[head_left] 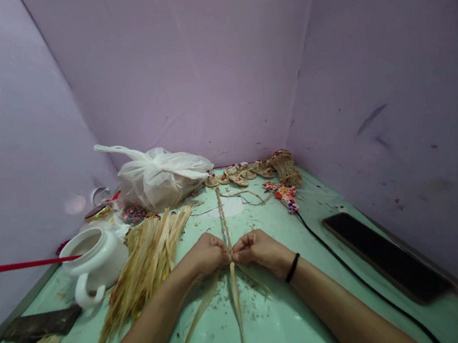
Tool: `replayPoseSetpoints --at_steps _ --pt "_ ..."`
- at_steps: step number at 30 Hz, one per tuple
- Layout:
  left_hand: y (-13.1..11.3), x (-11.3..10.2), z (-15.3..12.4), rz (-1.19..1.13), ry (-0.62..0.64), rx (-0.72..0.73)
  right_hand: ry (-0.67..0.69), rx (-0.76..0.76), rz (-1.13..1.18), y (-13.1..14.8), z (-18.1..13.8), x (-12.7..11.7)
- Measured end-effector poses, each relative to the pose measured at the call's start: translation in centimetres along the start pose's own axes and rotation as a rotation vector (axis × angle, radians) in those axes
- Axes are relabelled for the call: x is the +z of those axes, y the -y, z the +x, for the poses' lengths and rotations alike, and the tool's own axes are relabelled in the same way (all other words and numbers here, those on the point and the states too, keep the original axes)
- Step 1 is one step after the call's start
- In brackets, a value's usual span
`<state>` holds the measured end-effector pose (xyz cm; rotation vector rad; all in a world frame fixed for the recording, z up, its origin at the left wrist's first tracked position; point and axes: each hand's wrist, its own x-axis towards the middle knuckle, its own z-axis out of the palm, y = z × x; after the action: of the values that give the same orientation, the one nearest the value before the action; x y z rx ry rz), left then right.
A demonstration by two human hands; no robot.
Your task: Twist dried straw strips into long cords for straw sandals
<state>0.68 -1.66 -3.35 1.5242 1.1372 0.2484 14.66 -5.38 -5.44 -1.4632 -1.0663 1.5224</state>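
My left hand (208,254) and my right hand (259,249) meet at the middle of the green table (274,323), both pinched shut on a thin straw braid (221,212). The braided part runs away from my fingers toward the back wall. Loose straw strips (236,300) hang from the pinch toward me. A black band sits on my right wrist. A bundle of dry straw strips (148,261) lies just left of my left forearm.
A white cup (95,262) with a red stick stands at the left, a dark tool (30,330) near it. A tied white plastic bag (160,175) sits behind. Woven straw pieces (262,170) line the back. A phone (386,255) and black cable (352,273) lie at the right.
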Motion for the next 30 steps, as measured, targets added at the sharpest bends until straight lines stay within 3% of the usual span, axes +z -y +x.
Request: replayPoseSetpoints --at_steps 9,15,19,30 --pt "0.2 0.2 0.1 -0.113 0.082 0.009 -0.093 -0.058 -0.2 0.0 0.1 0.0" --pt "0.2 0.3 0.2 0.037 0.005 0.052 -0.157 -0.134 -0.443 -0.5 0.2 0.3" --pt "0.5 0.5 0.4 0.004 -0.009 0.118 -0.199 -0.209 -0.624 0.2 -0.7 0.2" --pt "-0.6 2.1 -0.5 -0.229 -0.102 -0.095 -0.282 -0.266 -0.925 1.9 -3.5 1.4"
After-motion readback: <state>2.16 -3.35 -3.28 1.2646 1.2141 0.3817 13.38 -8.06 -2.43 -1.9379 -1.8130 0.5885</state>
